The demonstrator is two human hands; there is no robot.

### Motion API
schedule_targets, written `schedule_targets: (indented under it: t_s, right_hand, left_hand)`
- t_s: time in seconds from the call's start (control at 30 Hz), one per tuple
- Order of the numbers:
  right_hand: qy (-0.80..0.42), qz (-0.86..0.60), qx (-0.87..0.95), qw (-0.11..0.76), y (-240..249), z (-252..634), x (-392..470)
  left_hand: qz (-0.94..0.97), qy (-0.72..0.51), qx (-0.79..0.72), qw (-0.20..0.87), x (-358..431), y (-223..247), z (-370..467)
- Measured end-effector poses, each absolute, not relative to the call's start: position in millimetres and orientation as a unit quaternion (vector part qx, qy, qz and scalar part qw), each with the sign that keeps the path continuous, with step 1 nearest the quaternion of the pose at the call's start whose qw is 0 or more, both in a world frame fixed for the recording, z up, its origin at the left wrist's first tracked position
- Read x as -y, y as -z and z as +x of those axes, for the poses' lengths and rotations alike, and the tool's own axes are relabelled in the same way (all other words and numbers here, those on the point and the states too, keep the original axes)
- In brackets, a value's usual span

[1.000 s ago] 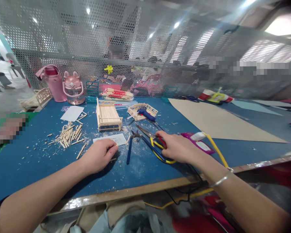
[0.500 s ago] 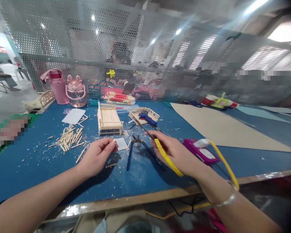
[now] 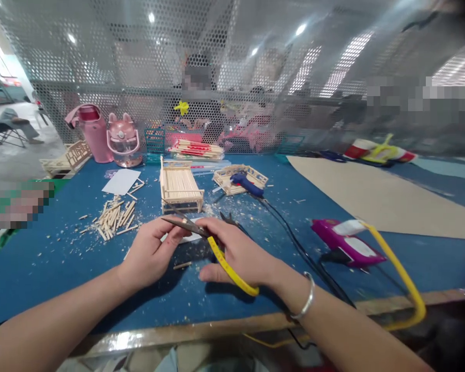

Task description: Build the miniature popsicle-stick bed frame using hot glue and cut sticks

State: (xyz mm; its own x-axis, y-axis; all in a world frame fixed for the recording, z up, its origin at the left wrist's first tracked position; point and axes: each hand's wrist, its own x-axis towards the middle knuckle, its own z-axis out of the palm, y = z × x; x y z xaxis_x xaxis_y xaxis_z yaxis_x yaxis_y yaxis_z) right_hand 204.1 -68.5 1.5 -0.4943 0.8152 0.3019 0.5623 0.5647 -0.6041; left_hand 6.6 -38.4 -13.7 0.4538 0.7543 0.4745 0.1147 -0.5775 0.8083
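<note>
A blue tabletop [image 3: 73, 263] is stretching across the middle of the frame. At its upper left, a pink bottle [image 3: 96, 139] and an eared pink jug [image 3: 124, 134] are standing side by side. Below them a heap of cut sticks [image 3: 116, 219] is lying. Near centre, a small stick bed [image 3: 181, 188] is standing; at right, a tan sheet [image 3: 375, 204] and a purple device [image 3: 346, 247] are resting.

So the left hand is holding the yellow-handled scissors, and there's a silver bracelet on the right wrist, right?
Not quite: the head view shows the yellow-handled scissors in the right hand. The silver bracelet is as you say.
</note>
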Motion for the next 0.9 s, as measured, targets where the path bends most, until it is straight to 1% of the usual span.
schedule_targets:
  t_s: [0.2, 0.43, 0.67, 0.9]
  right_hand:
    - [-0.176, -0.421, 0.839, 0.297, -0.7, 203.5, 68.9]
    - [-0.197, -0.382, 0.847, 0.312, 0.6, 201.9, 70.2]
    - [-0.157, -0.406, 0.850, 0.298, 0.9, 200.6, 71.9]
    - [-0.147, -0.385, 0.844, 0.343, 6.9, 199.2, 72.0]
  left_hand:
    - [0.813, -0.442, -0.265, 0.271, 37.7, 9.3, 3.9]
    - [0.831, -0.414, -0.227, 0.295, 36.6, 4.4, 1.7]
    - [0.844, -0.424, -0.224, 0.240, 37.0, 4.6, 0.6]
    - [0.844, -0.424, -0.220, 0.244, 40.4, 2.1, 1.2]
